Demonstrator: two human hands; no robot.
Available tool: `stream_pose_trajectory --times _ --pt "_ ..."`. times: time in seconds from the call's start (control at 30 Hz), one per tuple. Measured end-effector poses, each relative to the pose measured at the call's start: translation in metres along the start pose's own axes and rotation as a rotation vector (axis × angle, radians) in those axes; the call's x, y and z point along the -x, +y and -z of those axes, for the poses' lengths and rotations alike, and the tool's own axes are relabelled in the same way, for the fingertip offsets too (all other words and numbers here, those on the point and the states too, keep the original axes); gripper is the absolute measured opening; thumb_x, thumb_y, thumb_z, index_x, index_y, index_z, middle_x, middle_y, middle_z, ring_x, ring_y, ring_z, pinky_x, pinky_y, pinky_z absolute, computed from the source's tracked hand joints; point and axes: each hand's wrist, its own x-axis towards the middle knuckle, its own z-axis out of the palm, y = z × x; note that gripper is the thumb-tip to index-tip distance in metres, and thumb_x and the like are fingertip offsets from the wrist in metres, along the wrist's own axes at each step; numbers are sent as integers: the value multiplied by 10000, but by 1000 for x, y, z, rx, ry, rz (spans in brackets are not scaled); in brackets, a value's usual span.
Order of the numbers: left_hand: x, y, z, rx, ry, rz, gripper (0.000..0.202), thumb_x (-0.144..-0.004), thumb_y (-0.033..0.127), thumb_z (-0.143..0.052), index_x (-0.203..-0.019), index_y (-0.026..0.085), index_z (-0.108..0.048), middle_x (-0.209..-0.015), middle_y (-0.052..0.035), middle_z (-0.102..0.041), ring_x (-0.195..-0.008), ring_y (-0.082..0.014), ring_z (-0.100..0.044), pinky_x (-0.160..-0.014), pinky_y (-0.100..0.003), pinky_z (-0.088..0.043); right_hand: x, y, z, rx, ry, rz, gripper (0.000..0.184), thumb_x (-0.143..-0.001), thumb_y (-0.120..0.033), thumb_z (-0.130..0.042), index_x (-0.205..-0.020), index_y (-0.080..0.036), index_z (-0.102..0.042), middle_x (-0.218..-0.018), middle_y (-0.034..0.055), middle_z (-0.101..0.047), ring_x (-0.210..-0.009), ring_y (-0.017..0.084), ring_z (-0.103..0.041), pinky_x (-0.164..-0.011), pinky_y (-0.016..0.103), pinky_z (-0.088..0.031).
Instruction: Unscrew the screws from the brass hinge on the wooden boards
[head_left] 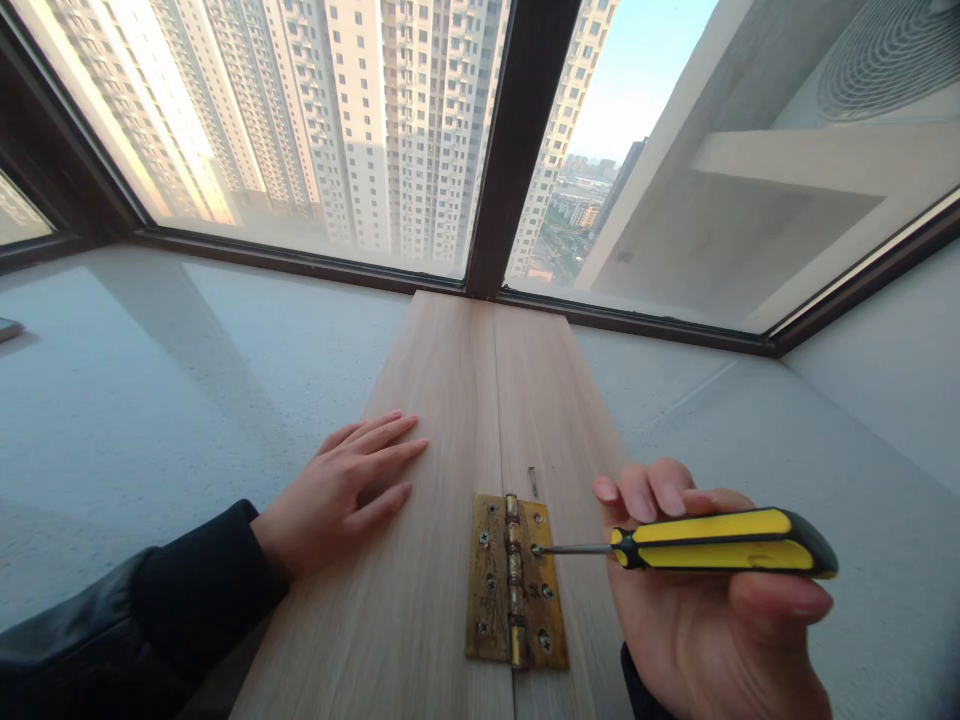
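Observation:
Two light wood boards lie side by side, the left board (442, 370) and the right board (551, 400), with a seam between them. A worn brass hinge (516, 585) spans that seam, with screw heads in several of its holes. My left hand (352, 490) rests flat on the left board, its fingers spread. My right hand (667, 610), palm up, holds a yellow and black screwdriver (712, 543) by its handle. The screwdriver's tip meets a screw (537, 550) in the hinge's right leaf. Just above that leaf, a loose screw (532, 482) lies on the right board.
The boards rest on a pale speckled sill (225, 360), reaching the dark window frame (491, 200) at the back. A small flat object (10, 329) sits at the far left edge. A white wall (892, 330) bounds the right side.

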Motion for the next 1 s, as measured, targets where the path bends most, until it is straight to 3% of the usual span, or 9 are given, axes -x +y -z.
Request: stream_pose_trajectory --times 0.17,0.33,0.47,0.53,0.7,0.8,0.9,1.0 --pt "-1 -2 -3 7 12 -6 447 -939 412 -385 -1373 319 -431 -1501 12 -322 -1383 -239 -289 -1101 -488 -300 -2 1 2 -18 16 -43 352 -802 -534 -711 -935 -208 -719 -746 -3 -541 -715 123 -509 -819 290 -489" --pt "0 -3 -5 13 29 -4 449 -935 403 -396 -1378 332 -422 -1498 16 -328 -1372 -250 -310 -1101 -496 -297 -1 -1 -7 -189 -121 -121 274 -979 -451 -499 -937 -262 -693 -528 -45 -456 -492 91 -388 -598 234 -456" --pt "-1 -2 -4 22 12 -5 453 -930 401 -401 -1377 330 -427 -1499 11 -325 -1373 -262 -307 -1098 -508 -299 -3 -2 -6 -165 -42 -100 444 -839 -658 -582 -876 -224 -668 -540 -45 -429 -508 102 -381 -579 252 -446" --pt "-2 -2 -3 15 3 0 455 -931 408 -392 -1378 329 -425 -1501 11 -319 -1377 -260 -299 -1096 -516 -299 -4 -1 -3 -96 -32 -29 472 -754 -691 -656 -856 -230 -669 -625 -30 -470 -569 115 -429 -593 262 -454" --pt "-2 -2 -3 -5 -9 9 457 -939 423 -367 -1385 334 -409 -1509 19 -300 -1390 -244 -276 -1099 -520 -293 -6 5 -1 -8 74 45 388 -762 -586 -726 -831 -205 -691 -802 1 -500 -733 130 -480 -685 264 -456" --pt "-1 -3 -4 -8 -4 7 457 -940 425 -368 -1387 337 -406 -1511 20 -294 -1391 -238 -274 -1103 -511 -292 -4 4 -2 -103 15 -23 335 -886 -528 -619 -883 -202 -693 -648 -20 -491 -605 104 -449 -619 244 -439" --pt "-1 -3 -5 -8 -4 4 455 -938 422 -373 -1382 334 -415 -1510 19 -296 -1390 -239 -277 -1105 -506 -293 -3 1 -2 -175 -59 -75 332 -1006 -449 -423 -910 -243 -665 -452 -70 -329 -415 88 -264 -501 223 -383" --pt "-1 -3 -6 -9 -6 6 455 -936 423 -378 -1381 337 -415 -1510 22 -296 -1390 -241 -277 -1104 -509 -294 -5 -3 -3 -189 -65 -90 499 -916 -672 -413 -840 -233 -637 -463 -61 -321 -422 101 -260 -471 243 -374"
